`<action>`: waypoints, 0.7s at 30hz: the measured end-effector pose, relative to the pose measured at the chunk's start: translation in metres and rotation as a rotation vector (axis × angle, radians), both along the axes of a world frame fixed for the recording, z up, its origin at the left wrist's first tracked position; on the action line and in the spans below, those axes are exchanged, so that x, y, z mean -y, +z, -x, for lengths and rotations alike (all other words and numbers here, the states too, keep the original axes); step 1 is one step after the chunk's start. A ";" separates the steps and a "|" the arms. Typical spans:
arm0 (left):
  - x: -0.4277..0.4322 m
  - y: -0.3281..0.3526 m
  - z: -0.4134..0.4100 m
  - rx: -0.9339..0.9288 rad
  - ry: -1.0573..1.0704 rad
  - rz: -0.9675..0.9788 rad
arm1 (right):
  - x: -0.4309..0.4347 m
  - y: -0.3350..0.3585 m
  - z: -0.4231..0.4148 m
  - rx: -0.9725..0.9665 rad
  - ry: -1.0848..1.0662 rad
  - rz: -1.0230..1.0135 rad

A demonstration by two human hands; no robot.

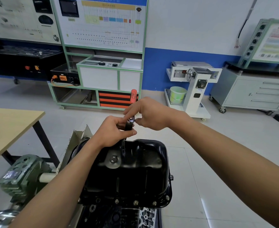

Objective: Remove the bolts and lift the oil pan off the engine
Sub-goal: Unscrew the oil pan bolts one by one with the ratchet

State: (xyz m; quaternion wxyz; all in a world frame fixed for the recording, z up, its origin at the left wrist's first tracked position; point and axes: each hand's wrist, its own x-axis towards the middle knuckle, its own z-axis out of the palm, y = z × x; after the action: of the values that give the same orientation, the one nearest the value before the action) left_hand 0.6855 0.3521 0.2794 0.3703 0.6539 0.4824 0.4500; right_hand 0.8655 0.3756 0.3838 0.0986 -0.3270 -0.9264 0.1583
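A glossy black oil pan (135,165) sits upside down on the engine (122,216), with several bolts (135,202) along its near flange and a drain plug (113,159) on its side. Above the pan's far edge my left hand (114,130) grips a black socket extension (129,125) held upright. My right hand (150,114) pinches the ratchet head at the top of that extension. The ratchet's orange handle (133,95) sticks up behind my right hand.
A wooden table (8,127) stands at the left. A green gearbox (23,175) of the engine stand sits at lower left. Training cabinets (102,71), a white stand (194,89) and a grey drawer cart (254,92) line the far wall across tiled floor.
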 end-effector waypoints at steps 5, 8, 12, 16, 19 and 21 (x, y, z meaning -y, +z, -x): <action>0.000 -0.001 0.000 0.002 0.000 -0.027 | 0.000 0.004 -0.001 0.060 -0.001 -0.002; -0.002 -0.002 0.000 0.025 0.010 -0.030 | 0.005 0.006 0.000 0.084 -0.096 -0.077; -0.003 -0.003 0.000 0.038 -0.026 -0.014 | 0.016 0.004 0.008 0.131 -0.214 -0.183; -0.003 -0.006 0.000 -0.008 0.007 -0.054 | 0.025 -0.008 0.019 0.140 -0.360 -0.332; -0.003 -0.005 0.001 -0.010 0.011 -0.058 | 0.024 -0.008 0.022 0.078 -0.399 -0.257; -0.002 -0.004 0.000 0.002 -0.015 -0.056 | 0.021 -0.005 0.021 0.058 -0.396 -0.173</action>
State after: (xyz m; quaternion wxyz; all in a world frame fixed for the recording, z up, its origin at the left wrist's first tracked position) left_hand 0.6851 0.3541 0.2758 0.3556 0.6671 0.4647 0.4611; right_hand 0.8444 0.3544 0.3791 0.1290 -0.4973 -0.8567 0.0463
